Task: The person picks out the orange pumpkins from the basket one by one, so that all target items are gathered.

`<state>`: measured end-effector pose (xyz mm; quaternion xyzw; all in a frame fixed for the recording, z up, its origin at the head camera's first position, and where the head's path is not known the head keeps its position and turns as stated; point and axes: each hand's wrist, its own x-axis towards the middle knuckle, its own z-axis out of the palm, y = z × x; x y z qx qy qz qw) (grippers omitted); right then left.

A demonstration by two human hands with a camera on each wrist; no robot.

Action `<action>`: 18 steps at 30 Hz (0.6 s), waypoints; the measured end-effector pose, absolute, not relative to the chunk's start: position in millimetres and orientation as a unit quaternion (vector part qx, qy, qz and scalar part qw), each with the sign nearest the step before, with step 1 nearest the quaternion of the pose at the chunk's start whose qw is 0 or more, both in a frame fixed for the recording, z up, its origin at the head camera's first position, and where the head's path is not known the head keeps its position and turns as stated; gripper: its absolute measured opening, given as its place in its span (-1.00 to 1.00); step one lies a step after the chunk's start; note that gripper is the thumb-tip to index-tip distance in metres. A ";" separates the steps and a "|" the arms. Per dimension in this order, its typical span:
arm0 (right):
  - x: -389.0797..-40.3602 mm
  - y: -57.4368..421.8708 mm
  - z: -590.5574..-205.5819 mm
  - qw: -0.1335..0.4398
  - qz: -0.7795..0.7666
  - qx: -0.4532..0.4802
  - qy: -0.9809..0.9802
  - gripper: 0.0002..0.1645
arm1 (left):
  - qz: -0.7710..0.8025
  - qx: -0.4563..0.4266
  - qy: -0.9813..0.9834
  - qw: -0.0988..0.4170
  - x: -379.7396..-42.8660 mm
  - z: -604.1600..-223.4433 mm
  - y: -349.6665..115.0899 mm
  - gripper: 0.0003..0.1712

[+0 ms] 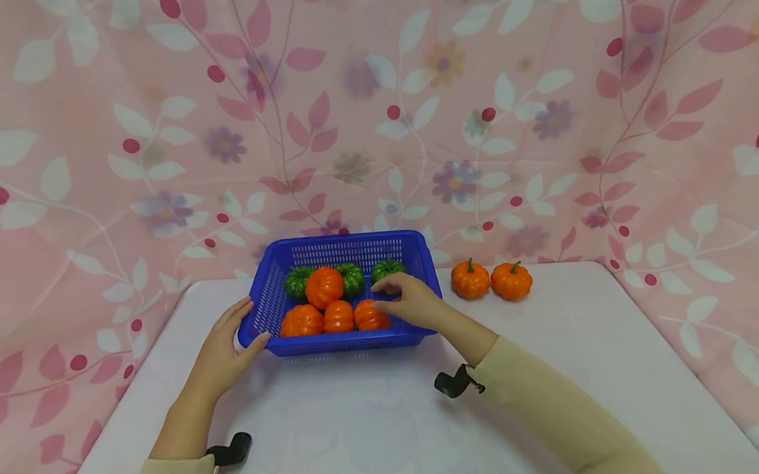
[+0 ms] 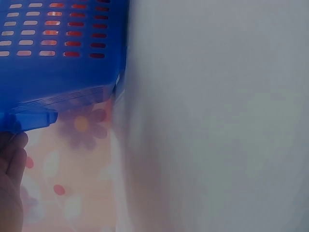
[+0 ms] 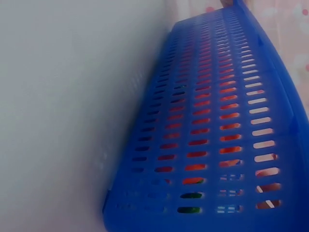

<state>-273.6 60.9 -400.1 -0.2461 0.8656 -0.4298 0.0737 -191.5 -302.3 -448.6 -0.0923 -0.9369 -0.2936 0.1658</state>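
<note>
A blue plastic basket (image 1: 346, 342) with slotted walls holds several orange pumpkins (image 1: 324, 288) and three green pumpkins (image 1: 351, 280). My left hand (image 1: 221, 356) holds the basket's left front corner, its fingers along the left rim and the thumb at the front. In the left wrist view, fingertips (image 2: 18, 145) meet the blue rim. Reaching over the right side, my right hand (image 1: 415, 303) has thumb and fingers spread apart, with nothing seen between them. The thumb tip is right at the front-right orange pumpkin (image 1: 367, 316); the fingers overlap the right-hand green pumpkin (image 1: 386, 267).
Two orange pumpkins with green stems, one nearer the basket (image 1: 470, 280) and one farther right (image 1: 512, 281), sit on the white-covered table (image 1: 363, 424). Behind the table hangs a pink floral cloth (image 1: 373, 123). The basket's front wall fills much of the right wrist view.
</note>
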 end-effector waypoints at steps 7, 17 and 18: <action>-277.3 51.1 -400.2 0.119 -0.398 -0.257 0.873 -0.50 | -0.280 -0.099 -0.938 0.177 -191.7 -445.5 -301.3 -0.19; -289.9 44.0 -406.0 0.172 -0.375 -0.264 0.872 -0.35 | -0.271 -0.093 -0.941 0.179 -190.9 -444.3 -300.2 -0.17; -291.1 43.7 -407.2 0.176 -0.374 -0.262 0.872 -0.34 | -0.271 -0.091 -0.942 0.178 -190.4 -444.1 -300.1 -0.16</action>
